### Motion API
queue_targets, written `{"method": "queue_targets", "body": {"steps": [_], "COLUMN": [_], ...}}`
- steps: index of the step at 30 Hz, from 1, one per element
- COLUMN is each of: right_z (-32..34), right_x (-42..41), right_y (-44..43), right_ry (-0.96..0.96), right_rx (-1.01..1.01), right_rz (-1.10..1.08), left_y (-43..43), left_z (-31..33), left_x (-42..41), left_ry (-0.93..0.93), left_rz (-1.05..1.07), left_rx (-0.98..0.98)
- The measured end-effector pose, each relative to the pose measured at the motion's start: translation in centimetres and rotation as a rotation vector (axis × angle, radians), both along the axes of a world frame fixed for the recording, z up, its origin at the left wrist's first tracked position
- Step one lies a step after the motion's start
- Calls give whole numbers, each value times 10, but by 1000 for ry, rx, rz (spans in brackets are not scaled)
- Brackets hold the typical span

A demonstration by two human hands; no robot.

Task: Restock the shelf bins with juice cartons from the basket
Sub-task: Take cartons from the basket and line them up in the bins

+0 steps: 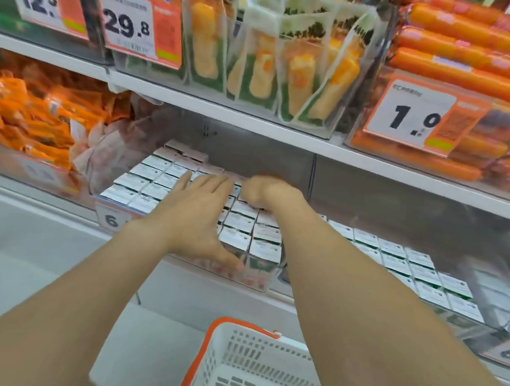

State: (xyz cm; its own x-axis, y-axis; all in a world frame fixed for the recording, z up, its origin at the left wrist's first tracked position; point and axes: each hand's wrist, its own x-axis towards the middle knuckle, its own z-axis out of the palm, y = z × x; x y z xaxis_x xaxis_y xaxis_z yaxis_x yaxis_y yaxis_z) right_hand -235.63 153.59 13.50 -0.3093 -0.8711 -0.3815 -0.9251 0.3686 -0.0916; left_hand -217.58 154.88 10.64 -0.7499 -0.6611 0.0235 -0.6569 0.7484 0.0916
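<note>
left hand (pixel 195 216) flat, fingers spread on juice cartons (pixel 156 180), likely steadying rows | right hand (pixel 263 190) bent down among right-side rows, fingers hidden, grip unclear, maybe seating one | cartons small, white tops, green-pink sides, packed upright in shelf bin (pixel 234 273) | basket (pixel 238 350) below

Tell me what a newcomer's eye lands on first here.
Two bare arms reach into the middle shelf: the left hand spreads flat over packed juice cartons, and the right hand bends down among them. Above are a bold 29.8 price tag and orange sausages; below, a white basket.
</note>
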Motion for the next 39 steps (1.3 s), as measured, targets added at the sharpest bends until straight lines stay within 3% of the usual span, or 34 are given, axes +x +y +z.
{"method": "queue_targets", "body": {"steps": [6,11,14,17,19,24,30,39], "right_z": [-11,-17,-7,7,19,29,35,35], "right_x": [3,9,27,32,24,8,9,31], "right_y": [0,0,22,52,73,115,137,146], "right_ry": [110,170,251,214,208,388,271,511], "right_rx": [7,28,-128,-386,-438,-262,-273,-194], "right_rz": [40,-18,-52,39,130,385,427,522], "left_y": [2,9,10,16,24,32,34,38], "left_z": [2,5,6,6,8,14,10,9], "left_x": [1,6,15,19,17,13,12,9], "left_ry": [-7,-16,-17,49,120,309,243,223], "left_rz": [35,45,43,-7,-56,-102,-132,-138], "left_rx": [-26,67,108,126,144,188,162,86]}}
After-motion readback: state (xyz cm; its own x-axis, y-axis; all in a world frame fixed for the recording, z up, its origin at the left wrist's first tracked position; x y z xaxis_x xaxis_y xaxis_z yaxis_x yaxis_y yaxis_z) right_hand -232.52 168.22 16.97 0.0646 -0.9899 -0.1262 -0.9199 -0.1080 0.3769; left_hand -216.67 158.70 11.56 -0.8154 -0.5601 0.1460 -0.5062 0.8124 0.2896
